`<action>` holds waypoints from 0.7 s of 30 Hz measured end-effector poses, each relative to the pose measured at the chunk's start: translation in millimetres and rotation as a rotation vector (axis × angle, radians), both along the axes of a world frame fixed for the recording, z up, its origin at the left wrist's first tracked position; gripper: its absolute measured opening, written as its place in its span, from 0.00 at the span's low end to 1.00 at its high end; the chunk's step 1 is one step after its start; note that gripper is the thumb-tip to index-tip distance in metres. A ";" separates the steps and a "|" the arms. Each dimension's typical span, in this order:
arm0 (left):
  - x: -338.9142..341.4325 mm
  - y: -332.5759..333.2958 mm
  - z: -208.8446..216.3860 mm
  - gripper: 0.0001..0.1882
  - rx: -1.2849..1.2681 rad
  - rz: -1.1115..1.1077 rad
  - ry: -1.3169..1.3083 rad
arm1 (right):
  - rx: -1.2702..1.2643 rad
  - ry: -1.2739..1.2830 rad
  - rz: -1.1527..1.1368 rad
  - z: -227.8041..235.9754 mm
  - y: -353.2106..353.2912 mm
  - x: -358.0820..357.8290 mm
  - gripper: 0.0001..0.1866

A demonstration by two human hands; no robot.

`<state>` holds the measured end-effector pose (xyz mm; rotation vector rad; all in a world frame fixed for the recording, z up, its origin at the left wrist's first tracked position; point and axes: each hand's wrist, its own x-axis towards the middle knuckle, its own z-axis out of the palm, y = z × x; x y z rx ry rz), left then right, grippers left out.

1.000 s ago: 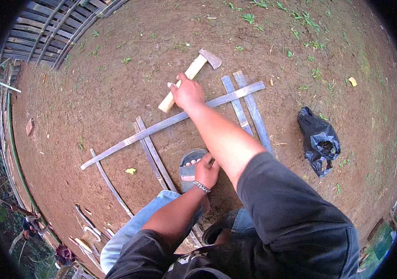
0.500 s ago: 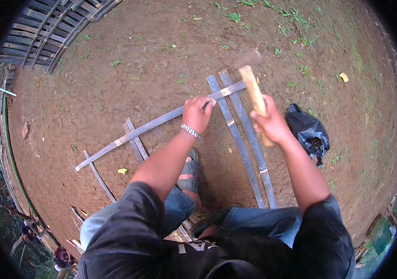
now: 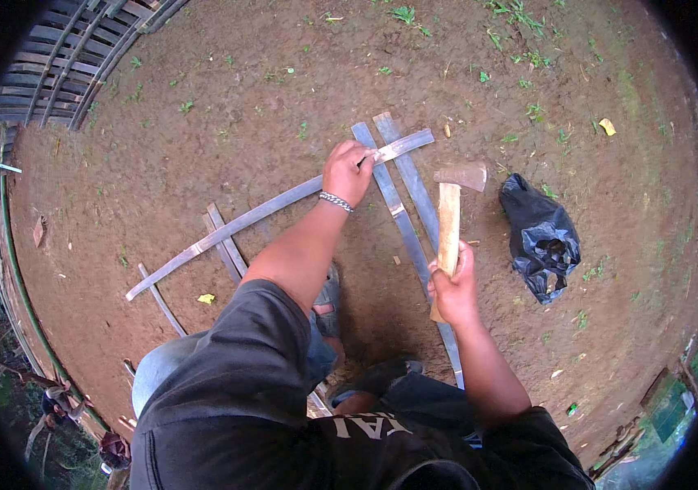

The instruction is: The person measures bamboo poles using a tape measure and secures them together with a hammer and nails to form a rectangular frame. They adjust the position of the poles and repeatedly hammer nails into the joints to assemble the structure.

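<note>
A long crosswise bamboo slat [image 3: 267,219] lies over a pair of lengthwise slats [image 3: 398,211] on the right and shorter slats [image 3: 162,300] on the left. My left hand [image 3: 347,175] rests on the crosswise slat beside the crossing, thumb and fingers pinched; what sits between the fingertips is too small to make out. In my right hand [image 3: 453,287] is a hatchet [image 3: 448,216], gripped low on its pale wooden handle. Its rusty head is up and to the right of the right-hand lengthwise slat, apart from the crossing.
A black plastic bag [image 3: 541,237] lies on the dirt ground right of the hatchet. My sandaled foot [image 3: 328,302] is between the slats. A slatted bamboo panel [image 3: 55,61] stands at the far left. A yellow leaf [image 3: 206,299] lies near the shorter slats.
My right hand and the hatchet have come down nearer to me, and the hatchet's head has turned to the right. My left hand stays at the crossing.
</note>
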<state>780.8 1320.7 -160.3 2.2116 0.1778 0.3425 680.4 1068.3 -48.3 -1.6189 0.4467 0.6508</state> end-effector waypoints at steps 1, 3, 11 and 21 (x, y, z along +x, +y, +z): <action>0.0 -0.8 -0.9 0.04 -0.016 0.007 0.001 | 0.011 0.017 0.015 3.4 6.7 2.3 0.29; -1.4 2.2 -2.3 0.04 -0.017 0.009 -0.006 | -0.007 0.025 0.082 -2.2 12.3 2.5 0.29; -1.8 0.8 -1.3 0.04 0.008 -0.002 -0.091 | -0.316 -0.259 0.390 -9.2 15.3 15.5 0.28; -2.0 -1.5 1.3 0.02 0.053 0.002 -0.101 | -0.427 -0.312 0.454 -10.0 33.6 31.6 0.28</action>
